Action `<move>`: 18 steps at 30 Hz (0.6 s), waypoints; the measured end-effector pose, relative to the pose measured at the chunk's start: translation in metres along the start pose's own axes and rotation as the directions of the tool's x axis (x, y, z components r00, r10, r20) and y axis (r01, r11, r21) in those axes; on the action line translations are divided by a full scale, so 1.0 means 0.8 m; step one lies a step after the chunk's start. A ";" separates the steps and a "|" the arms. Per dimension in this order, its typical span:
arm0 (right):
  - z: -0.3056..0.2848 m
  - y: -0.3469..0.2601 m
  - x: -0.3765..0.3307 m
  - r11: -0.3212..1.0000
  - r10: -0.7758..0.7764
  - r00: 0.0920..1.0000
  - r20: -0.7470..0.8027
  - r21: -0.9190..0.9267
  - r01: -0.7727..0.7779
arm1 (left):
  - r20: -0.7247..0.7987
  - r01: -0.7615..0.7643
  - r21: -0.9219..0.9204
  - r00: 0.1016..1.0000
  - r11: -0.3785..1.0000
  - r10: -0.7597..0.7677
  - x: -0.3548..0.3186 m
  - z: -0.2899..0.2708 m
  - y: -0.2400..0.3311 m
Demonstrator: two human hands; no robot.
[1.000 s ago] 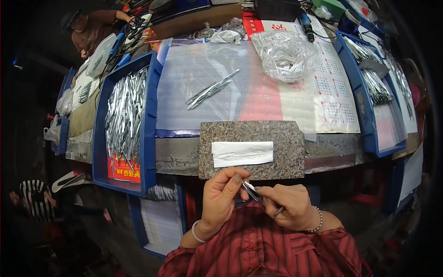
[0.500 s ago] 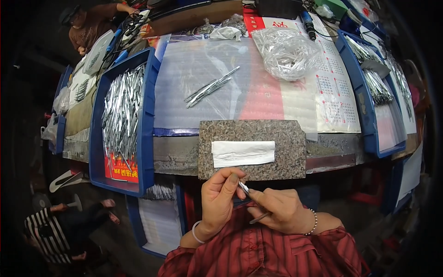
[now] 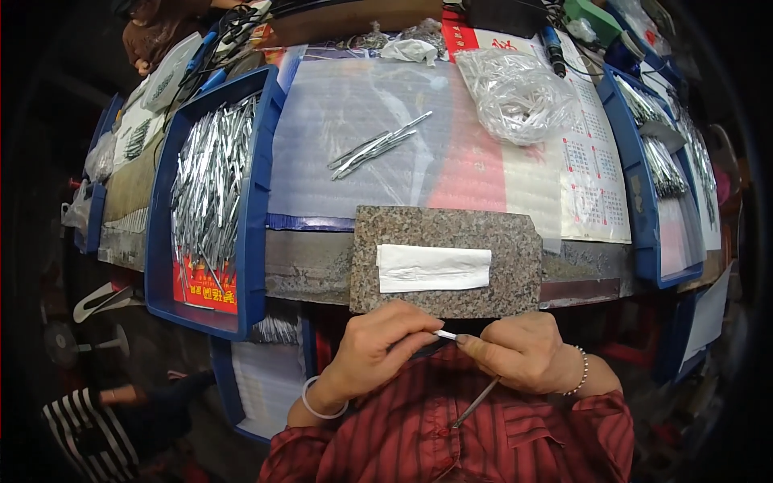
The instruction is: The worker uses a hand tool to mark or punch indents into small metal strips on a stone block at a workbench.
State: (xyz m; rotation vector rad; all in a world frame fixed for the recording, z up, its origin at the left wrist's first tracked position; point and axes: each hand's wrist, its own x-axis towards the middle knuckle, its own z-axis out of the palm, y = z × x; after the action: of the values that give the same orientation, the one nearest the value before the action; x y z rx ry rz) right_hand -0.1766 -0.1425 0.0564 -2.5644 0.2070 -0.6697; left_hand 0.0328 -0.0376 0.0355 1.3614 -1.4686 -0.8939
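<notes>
My left hand (image 3: 382, 344) is closed, pinching one end of a small slim silver metal piece (image 3: 447, 335) in front of my shirt. The thumb and fingertips of my right hand (image 3: 522, 351) meet the piece's other end. Out from under my right hand slants a thin metal rod (image 3: 477, 402), its lower tip close to the shirt; its upper part is hidden in the closed fingers. Just beyond both hands lies a speckled stone slab (image 3: 515, 278), with a folded white cloth or paper (image 3: 435, 268) on top.
Slim metal pieces fill the blue bin (image 3: 256, 217) at left; several more (image 3: 378, 146) lie on plastic sheeting. A clear bag (image 3: 523, 101) sits behind the slab. Another blue bin (image 3: 644, 209) stands right. Two other people (image 3: 157, 36) are partly visible at left.
My left hand has turned, its fingers now pointing right along the piece. My right hand has shifted right, and the rod now shows longer, slanting toward the shirt. The whole view has shifted slightly.
</notes>
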 end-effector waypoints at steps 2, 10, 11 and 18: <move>-0.004 0.003 0.010 0.999 -0.043 0.997 0.069 -0.014 0.044 | -0.035 -0.055 0.069 0.998 0.996 0.058 0.004 -0.004 -0.001; -0.029 0.023 0.037 0.965 0.248 0.951 -0.186 0.139 -0.224 | -0.187 -0.152 0.533 0.938 0.832 0.292 0.027 -0.017 -0.038; -0.032 0.025 0.042 0.977 0.208 0.963 -0.169 0.075 -0.198 | -0.171 -0.146 0.548 0.944 0.823 0.281 0.027 -0.015 -0.043; -0.054 -0.007 0.058 0.986 0.101 0.954 -0.283 0.153 -0.059 | -0.118 -0.150 0.565 0.958 0.812 0.260 0.017 -0.017 -0.063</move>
State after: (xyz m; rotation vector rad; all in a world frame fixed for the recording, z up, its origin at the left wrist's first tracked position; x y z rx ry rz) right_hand -0.1573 -0.1671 0.1120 -2.2999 0.3446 -0.9918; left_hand 0.0621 -0.0565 -0.0052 1.6014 -1.7566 -0.1801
